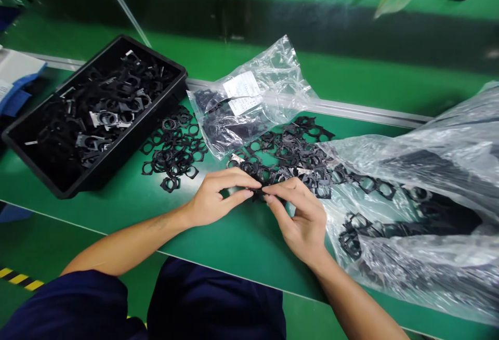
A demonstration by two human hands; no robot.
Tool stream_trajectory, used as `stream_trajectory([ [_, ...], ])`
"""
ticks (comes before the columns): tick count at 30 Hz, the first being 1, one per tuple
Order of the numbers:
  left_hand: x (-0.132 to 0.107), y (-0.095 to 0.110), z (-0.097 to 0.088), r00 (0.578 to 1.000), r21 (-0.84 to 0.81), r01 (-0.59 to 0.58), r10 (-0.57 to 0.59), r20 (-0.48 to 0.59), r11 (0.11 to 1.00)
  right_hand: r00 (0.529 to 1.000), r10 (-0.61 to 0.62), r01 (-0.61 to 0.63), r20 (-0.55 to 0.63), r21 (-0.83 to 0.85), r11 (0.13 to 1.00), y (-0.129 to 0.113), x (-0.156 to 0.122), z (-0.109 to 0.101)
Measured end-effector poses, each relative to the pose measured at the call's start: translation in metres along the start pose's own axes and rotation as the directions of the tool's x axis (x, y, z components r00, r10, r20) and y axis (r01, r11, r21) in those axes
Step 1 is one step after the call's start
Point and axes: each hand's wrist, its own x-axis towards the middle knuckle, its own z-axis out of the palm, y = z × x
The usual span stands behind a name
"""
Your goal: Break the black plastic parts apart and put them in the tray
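Note:
Between my fingertips is a small black plastic part (256, 191), seen nearly edge-on and partly covered by the fingers. My left hand (212, 194) pinches its left end with thumb and forefinger. At its right end, my right hand (302, 215) grips it in the same way. Just behind the hands spreads a loose pile of black ring-shaped plastic parts (288, 147), a few with silvery faces. A second, smaller heap of black ring parts (175, 147) lies to the left.
A black bin (93, 121) full of similar parts stands at the left. Behind the pile lies a clear bag (273, 80) with a white label (242, 93). A large open plastic bag (421, 267) holding more parts covers the right side of the green table (128, 212).

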Motion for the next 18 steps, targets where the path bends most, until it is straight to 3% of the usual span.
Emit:
stream_trajectory([
  [3,-0.002,0.002,0.001,1.000,0.023,-0.021,0.021,-0.008,1.000,0.999,0.032,-0.032,-0.013,0.004,0.999,-0.001,-0.001,-0.001],
  [9,-0.001,0.002,-0.002,0.998,0.062,0.047,-0.044,-0.050,0.997,0.997,0.075,-0.075,0.031,0.011,0.997,-0.001,0.007,-0.009],
  [12,0.005,0.000,-0.009,0.990,0.068,0.088,-0.080,-0.115,0.994,1.000,0.003,-0.007,-0.022,-0.154,0.988,0.010,0.015,-0.015],
  [15,0.014,-0.001,-0.027,0.984,0.138,0.106,-0.084,-0.158,0.985,0.990,-0.138,0.138,0.032,-0.419,0.898,0.027,0.020,-0.016],
  [18,0.023,-0.001,-0.062,0.974,0.324,0.055,0.022,-0.227,0.944,0.967,-0.221,0.256,0.129,-0.553,0.793,0.042,0.021,-0.014],
])
